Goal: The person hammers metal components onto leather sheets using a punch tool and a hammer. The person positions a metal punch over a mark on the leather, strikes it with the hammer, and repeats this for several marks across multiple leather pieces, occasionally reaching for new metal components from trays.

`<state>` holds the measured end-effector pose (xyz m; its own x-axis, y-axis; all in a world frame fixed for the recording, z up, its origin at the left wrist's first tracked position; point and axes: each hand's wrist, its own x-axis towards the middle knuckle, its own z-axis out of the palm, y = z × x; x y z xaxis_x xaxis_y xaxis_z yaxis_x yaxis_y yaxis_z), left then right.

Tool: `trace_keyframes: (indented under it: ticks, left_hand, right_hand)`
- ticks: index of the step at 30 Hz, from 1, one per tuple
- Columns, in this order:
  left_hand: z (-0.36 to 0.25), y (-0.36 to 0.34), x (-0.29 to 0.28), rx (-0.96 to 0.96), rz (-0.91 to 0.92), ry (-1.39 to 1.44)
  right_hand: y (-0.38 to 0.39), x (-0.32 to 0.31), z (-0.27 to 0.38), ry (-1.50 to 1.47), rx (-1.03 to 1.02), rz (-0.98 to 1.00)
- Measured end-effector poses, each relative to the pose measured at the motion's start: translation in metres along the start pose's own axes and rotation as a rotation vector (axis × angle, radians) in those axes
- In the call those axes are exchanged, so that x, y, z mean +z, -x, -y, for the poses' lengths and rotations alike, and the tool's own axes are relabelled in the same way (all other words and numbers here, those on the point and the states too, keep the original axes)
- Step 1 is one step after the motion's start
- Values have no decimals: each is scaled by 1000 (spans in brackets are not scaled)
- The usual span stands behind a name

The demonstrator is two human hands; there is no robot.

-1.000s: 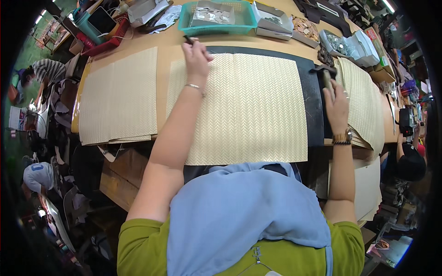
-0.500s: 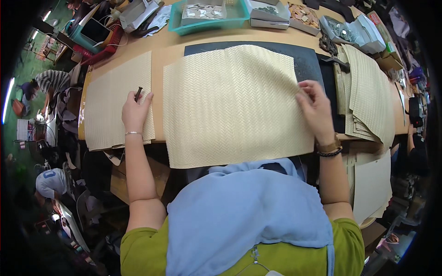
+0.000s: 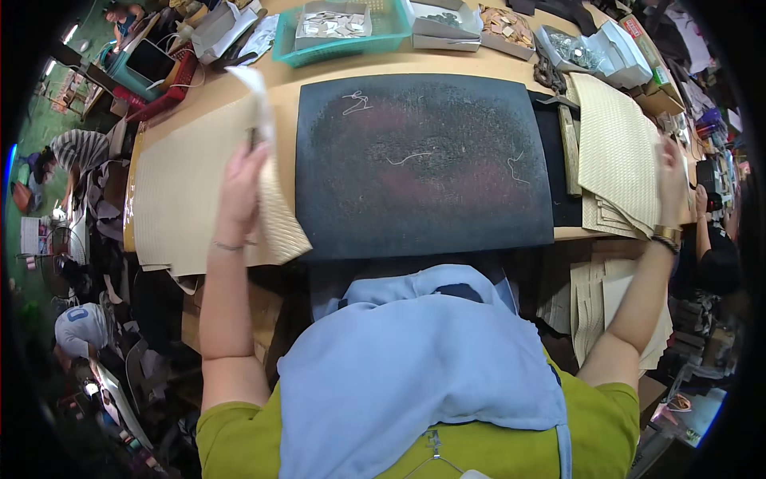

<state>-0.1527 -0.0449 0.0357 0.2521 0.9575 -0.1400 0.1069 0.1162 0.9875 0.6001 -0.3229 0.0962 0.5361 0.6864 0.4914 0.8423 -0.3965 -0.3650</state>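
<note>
Where the left hand (image 3: 239, 191) holds a curled sheet (image 3: 279, 227), fingers (image 3: 253, 161) blur.

I had a tan worktable (image 3: 451, 65) across my view, its edges bowed by the lens. Past its left edge I could see green floor (image 3: 41, 120), dimmer toward the rim. Off the far left corner a fluorescent tube (image 3: 70, 33) shone, and a bluish-white light strip (image 3: 10, 169) glowed farther left. Below the near left corner I made out a brown box-like piece (image 3: 270, 319); the crowded space beyond the right edge was too dark to sort out.
</note>
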Motion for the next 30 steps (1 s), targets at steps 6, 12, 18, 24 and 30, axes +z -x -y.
trace_keyframes:
  ticks: [6,12,18,24,30]
  left_hand:
    - [-13,24,185,-13,407,58]
    - [6,20,269,-21,599,142]
    - [3,-54,212,183,371,412]
    - [19,-113,138,459,-43,114]
    - [28,-117,140,431,-47,84]
  right_hand:
    - [85,140,154,-82,178,326]
    - [101,166,157,209,119,151]
    - [99,163,163,100,180,206]
    - [100,167,158,58,190,185]
    - [100,174,146,5,191,173]
